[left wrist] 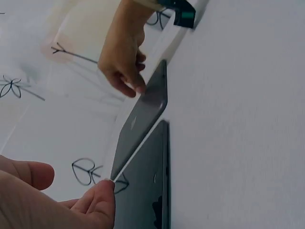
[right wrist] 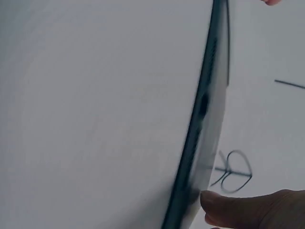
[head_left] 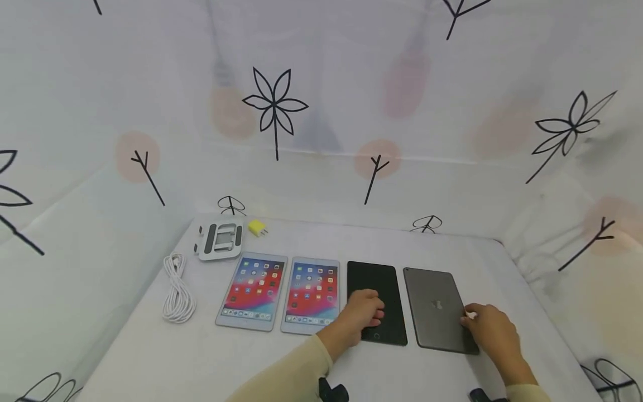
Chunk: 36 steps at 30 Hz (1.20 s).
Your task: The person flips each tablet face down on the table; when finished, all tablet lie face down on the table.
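My right hand (head_left: 494,334) pinches the right edge of a grey tablet (head_left: 434,307) whose back faces up; a small pale spot shows at the fingertips. In the right wrist view the thumb (right wrist: 252,208) lies at the edge of this tablet (right wrist: 196,129), near a corner; the fingers beneath are mostly hidden. Over a black tablet (head_left: 392,312), just left of the grey one, is my left hand (head_left: 360,314), its fingers loosely bent and holding nothing. The left wrist view shows my left hand (left wrist: 62,205) with thumb and fingers apart.
Two white tablets with lit screens (head_left: 255,287) (head_left: 312,287) lie left of the black one. Farther left are a coiled white cable (head_left: 178,293), a white and grey stand (head_left: 221,240) and a yellow plug adapter (head_left: 257,228). Patterned cloth (head_left: 321,184) surrounds the white table (head_left: 176,357).
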Available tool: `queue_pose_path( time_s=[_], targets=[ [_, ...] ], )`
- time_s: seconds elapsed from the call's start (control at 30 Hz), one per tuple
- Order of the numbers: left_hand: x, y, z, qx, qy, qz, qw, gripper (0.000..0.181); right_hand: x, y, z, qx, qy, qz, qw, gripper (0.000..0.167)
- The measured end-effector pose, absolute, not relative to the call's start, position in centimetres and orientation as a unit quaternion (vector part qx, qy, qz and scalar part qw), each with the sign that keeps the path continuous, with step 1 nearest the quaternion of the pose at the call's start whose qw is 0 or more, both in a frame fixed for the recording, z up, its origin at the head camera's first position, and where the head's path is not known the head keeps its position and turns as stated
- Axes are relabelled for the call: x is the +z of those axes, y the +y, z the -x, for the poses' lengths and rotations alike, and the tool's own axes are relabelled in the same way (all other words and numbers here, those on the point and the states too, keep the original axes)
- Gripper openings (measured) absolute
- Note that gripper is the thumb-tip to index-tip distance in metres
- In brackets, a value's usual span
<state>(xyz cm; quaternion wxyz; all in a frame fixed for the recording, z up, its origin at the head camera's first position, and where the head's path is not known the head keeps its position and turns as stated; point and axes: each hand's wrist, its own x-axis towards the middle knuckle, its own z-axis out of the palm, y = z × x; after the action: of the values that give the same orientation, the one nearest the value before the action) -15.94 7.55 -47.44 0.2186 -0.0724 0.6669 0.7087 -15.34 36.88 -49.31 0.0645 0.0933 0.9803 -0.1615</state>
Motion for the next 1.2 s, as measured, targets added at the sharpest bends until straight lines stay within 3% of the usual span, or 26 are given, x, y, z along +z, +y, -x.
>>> queue_pose_path(
  time_s=[0.2, 0.5, 0.9, 1.2],
  targets=[
    [-47.7, 3.4, 16.9, 0.696, 0.689, 0.099, 0.178, 0.051, -49.4, 32.7, 14.9, -0.395, 0.916, -0.038, 0.065, 0.050],
    [-48.3, 3.1, 16.6, 0.707, 0.679, 0.100, 0.172, 0.057, -49.3, 27.5, 14.0, -0.593, 0.796, -0.047, 0.114, 0.069],
    [-48.8, 3.7, 16.0, 0.703, 0.685, 0.096, 0.166, 0.060, -49.1, 26.3, 15.0, -0.615, 0.773, -0.063, 0.143, 0.070],
    [-49.1, 4.5, 15.7, 0.718, 0.671, 0.076, 0.170, 0.065, -49.1, 26.1, 14.9, -0.623, 0.764, -0.104, 0.127, 0.073]
  ],
)
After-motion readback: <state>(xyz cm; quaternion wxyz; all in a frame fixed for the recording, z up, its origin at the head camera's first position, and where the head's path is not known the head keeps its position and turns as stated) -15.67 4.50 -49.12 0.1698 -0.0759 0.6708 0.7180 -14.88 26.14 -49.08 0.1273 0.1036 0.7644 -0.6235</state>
